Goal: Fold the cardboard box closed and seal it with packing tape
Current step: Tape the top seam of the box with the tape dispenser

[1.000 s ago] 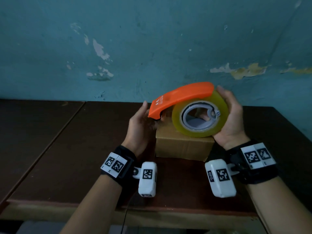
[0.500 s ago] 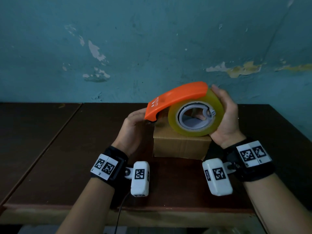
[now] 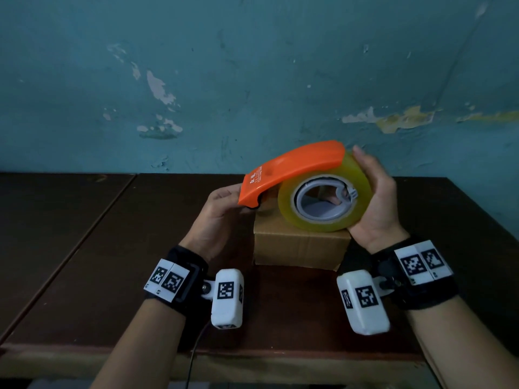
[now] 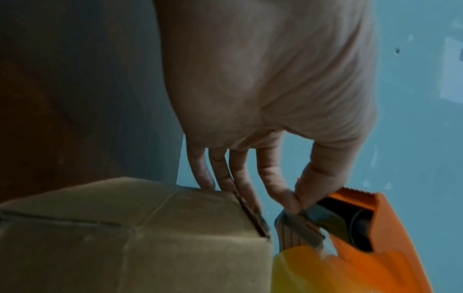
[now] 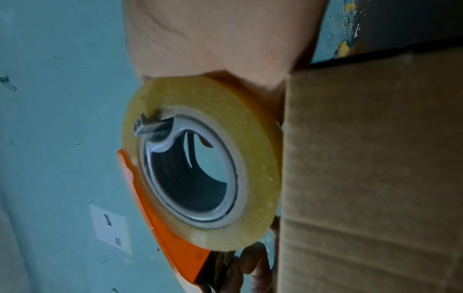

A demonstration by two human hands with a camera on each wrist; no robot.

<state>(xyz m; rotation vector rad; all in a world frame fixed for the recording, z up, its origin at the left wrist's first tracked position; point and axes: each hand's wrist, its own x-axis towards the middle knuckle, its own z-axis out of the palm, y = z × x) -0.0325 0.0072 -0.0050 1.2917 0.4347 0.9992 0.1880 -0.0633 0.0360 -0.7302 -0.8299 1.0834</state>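
A small closed cardboard box (image 3: 300, 248) stands on the dark wooden table (image 3: 140, 248). Just above its top my right hand (image 3: 376, 203) grips an orange tape dispenser (image 3: 292, 167) by its yellowish tape roll (image 3: 323, 220), fingers wrapped round the back of the roll. My left hand (image 3: 219, 217) pinches the tape end (image 4: 300, 220) at the dispenser's mouth (image 4: 350, 218) between thumb and forefinger. Its other fingers (image 4: 225, 178) touch the box's (image 4: 150, 228) far top edge. In the right wrist view the roll (image 5: 205, 162) lies against the box side (image 5: 375, 168).
A peeling teal wall (image 3: 252, 80) rises right behind the table. A seam (image 3: 92, 220) runs along the tabletop at the left. The table's front edge (image 3: 252, 357) is close to me, and a thin cable (image 3: 196, 349) hangs over it.
My left hand has curled in from beside the box to the dispenser's mouth and now pinches the tape end there. The dispenser and right hand have barely shifted.
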